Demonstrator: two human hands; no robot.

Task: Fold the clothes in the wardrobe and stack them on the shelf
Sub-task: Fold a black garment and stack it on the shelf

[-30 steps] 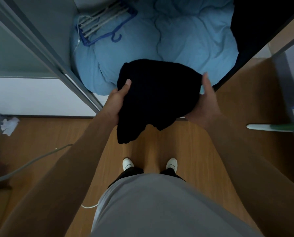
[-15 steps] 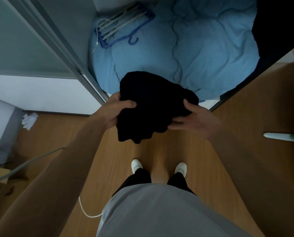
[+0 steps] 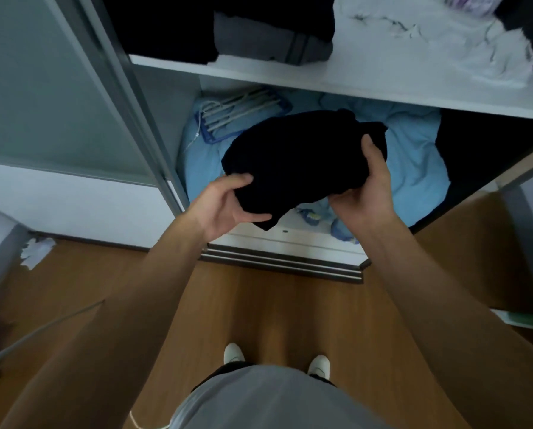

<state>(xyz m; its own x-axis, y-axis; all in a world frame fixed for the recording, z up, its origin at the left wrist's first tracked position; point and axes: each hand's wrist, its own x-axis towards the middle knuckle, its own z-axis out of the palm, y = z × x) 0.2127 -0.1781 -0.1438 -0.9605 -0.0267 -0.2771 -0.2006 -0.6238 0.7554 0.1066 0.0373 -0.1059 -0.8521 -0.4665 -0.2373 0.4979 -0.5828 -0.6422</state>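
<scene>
While both grips hold folded black garment (image 3: 299,159) in mid-air, bundle shows against lower wardrobe compartment, under white shelf (image 3: 367,85), over light-blue bedding (image 3: 413,156). Left grip (image 3: 225,209): thumb on top, fingers curled beneath near-left corner, grasping garment. Right grip (image 3: 367,190): thumb over right edge, fingers under, grasping same garment. On shelf: black pile (image 3: 166,26) at left, touching folded grey garment (image 3: 271,41); rumpled white garment (image 3: 429,41) further right. Blue-framed hangers (image 3: 243,114) on bedding behind bundle. Wooden floor (image 3: 274,305) underfoot.
</scene>
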